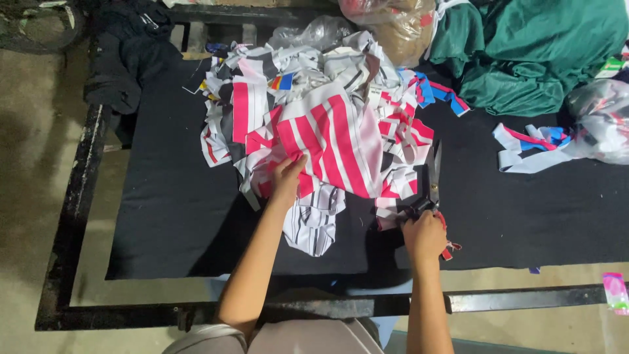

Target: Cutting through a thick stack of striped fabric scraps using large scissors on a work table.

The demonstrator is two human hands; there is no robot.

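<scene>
2 hands at 1 striped fabric heap (327, 131) — left hand (287, 178) pressing flat, right hand (424, 235) gripping 1 scissors (434, 177).

A clear plastic bag (599, 121) of striped scraps lies at the right edge; another bag (393, 23), perhaps brownish, sits top centre; a small pink packet (616, 293) lies lower right.

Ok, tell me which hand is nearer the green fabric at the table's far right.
Right. The right hand grips scissors below the green fabric; the left hand rests on the striped pile, farther left.
</scene>
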